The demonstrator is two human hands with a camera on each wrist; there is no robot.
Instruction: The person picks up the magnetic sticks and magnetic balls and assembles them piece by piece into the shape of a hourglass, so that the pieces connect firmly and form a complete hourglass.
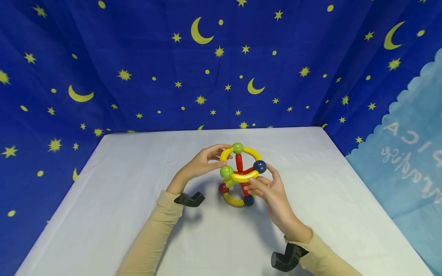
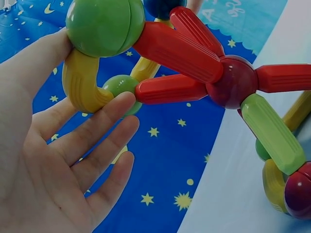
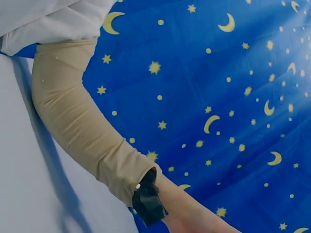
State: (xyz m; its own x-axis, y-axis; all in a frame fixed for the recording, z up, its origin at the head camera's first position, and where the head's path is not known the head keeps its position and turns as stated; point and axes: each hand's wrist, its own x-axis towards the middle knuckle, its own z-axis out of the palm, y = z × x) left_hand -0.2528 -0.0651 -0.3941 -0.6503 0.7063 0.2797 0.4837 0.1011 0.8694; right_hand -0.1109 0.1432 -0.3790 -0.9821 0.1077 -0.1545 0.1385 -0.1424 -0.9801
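Observation:
A frame of magnetic sticks and balls stands on the table between both hands. Its upper ring joins yellow curved sticks, green balls and a dark blue ball. Straight red sticks meet at a dark red ball in the middle. Below are another red ball, a blue ball and a lower curved stick. My left hand pinches the ring's left yellow curved stick, thumb by a green ball. My right hand grips the front yellow curved stick, its forefinger near the blue ball.
A white cloth covers the table. Blue curtains with moons and stars hang behind and at the sides, and a light blue panel with lettering is at right. The right wrist view shows a beige sleeve, but neither hand's fingers.

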